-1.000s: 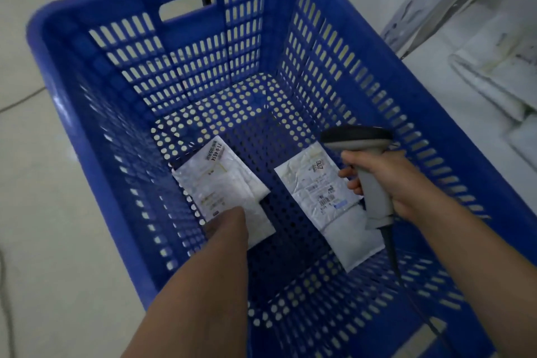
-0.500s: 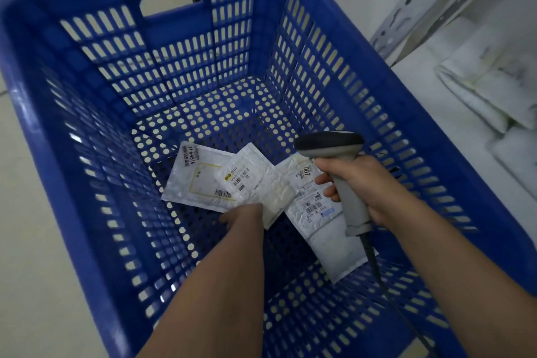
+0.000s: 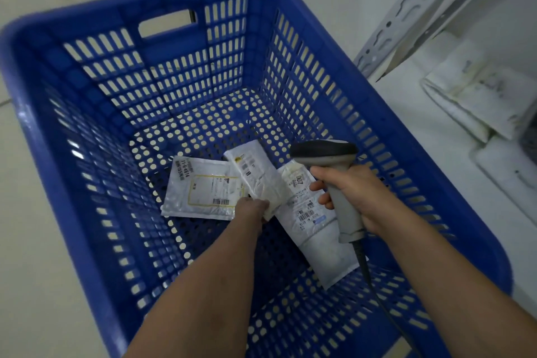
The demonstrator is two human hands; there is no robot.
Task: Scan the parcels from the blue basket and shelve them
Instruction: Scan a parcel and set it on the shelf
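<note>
parcels lay at the bottom of the blue basket [image 3: 116,9], three of them, all white bags with labels. in the head view, the left hand [image 3: 252,208] was deep down in the basket and pinched the near end of the middle parcel [image 3: 255,174]. that parcel lay over the edges of the other two. the flat parcel [image 3: 200,192] lay to its left on the basket floor. the long parcel [image 3: 313,229] with "007" on it lay to its right, partly behind the scanner [image 3: 322,152].

the right hand [image 3: 357,197] was wrapped tight round the scanner's handle, and the dark scanner head hung over the parcels. its cable [image 3: 377,293] ran back toward the person.

i think the step was picking one parcel to scan. next, the left hand would need to lift the bag and turn its bar code up, and the right hand would need to aim the scanner at it.

the left arm was stretched out straight and low. the right arm was bent a bit and held higher. off to the right, more white parcels [image 3: 470,96] lay on the shelf [image 3: 406,125].
</note>
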